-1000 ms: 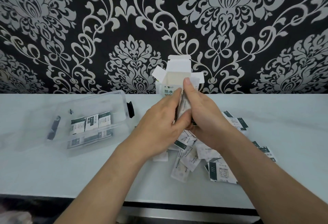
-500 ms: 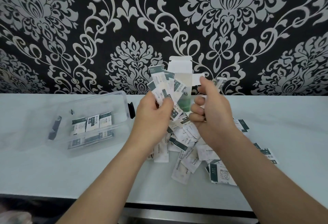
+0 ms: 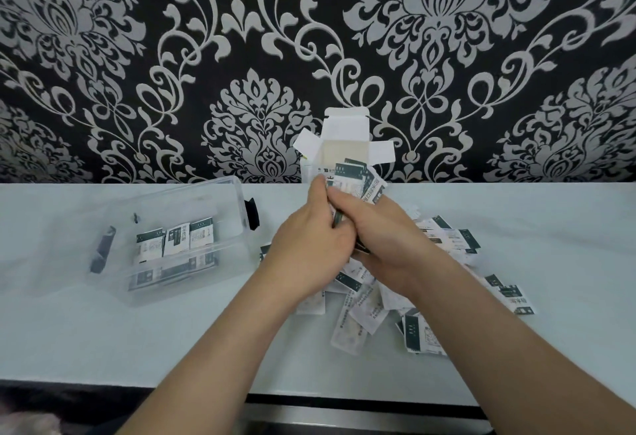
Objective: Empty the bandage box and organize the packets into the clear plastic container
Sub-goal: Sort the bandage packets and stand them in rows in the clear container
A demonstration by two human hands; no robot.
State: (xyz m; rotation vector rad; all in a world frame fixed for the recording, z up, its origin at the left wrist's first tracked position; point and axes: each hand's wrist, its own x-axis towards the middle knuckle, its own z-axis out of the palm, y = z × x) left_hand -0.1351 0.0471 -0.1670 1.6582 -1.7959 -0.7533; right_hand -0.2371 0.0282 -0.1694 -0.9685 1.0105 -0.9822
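A stack of white-and-green bandage packets [image 3: 356, 181] stands upright between my two hands in the middle of the table. My left hand [image 3: 309, 238] and my right hand [image 3: 385, 235] both grip the stack, pressed close together. Behind them the white bandage box [image 3: 344, 138] stands upright by the wall with its top flaps open. Loose packets [image 3: 364, 310] lie scattered on the table under and right of my hands. The clear plastic container [image 3: 192, 283] sits at the left with three packets [image 3: 177, 242] side by side on top of more inside it.
The container's clear lid [image 3: 51, 245] lies flat at the far left, with a black clasp [image 3: 101, 254] on it. Another black clasp [image 3: 251, 214] sticks out of the container's right end. The patterned wall [image 3: 241, 56] runs along the back of the table. The table's front edge [image 3: 344, 396] is close.
Half a second ago my hands were apart, each holding a fan of packets. They have come together and closed the packets into one stack.
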